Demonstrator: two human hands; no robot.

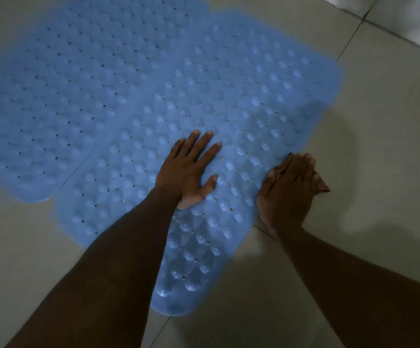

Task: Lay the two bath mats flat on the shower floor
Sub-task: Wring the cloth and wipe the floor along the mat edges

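Observation:
Two translucent blue bath mats with bumps and small holes lie on the tiled floor. The far mat (60, 79) lies flat at the upper left. The near mat (241, 96) runs from the upper right down to the bottom centre and overlaps the far one along its left side. My left hand (190, 169) rests palm down on the near mat, fingers spread. My right hand (289, 187) is at that mat's right edge, fingers together, curled on the edge; I cannot see whether it grips it.
Beige floor tiles (369, 136) with dark grout lines surround the mats. A white tiled wall or step (412, 23) rises at the upper right corner. My forearms' shadows fall on the floor at the right.

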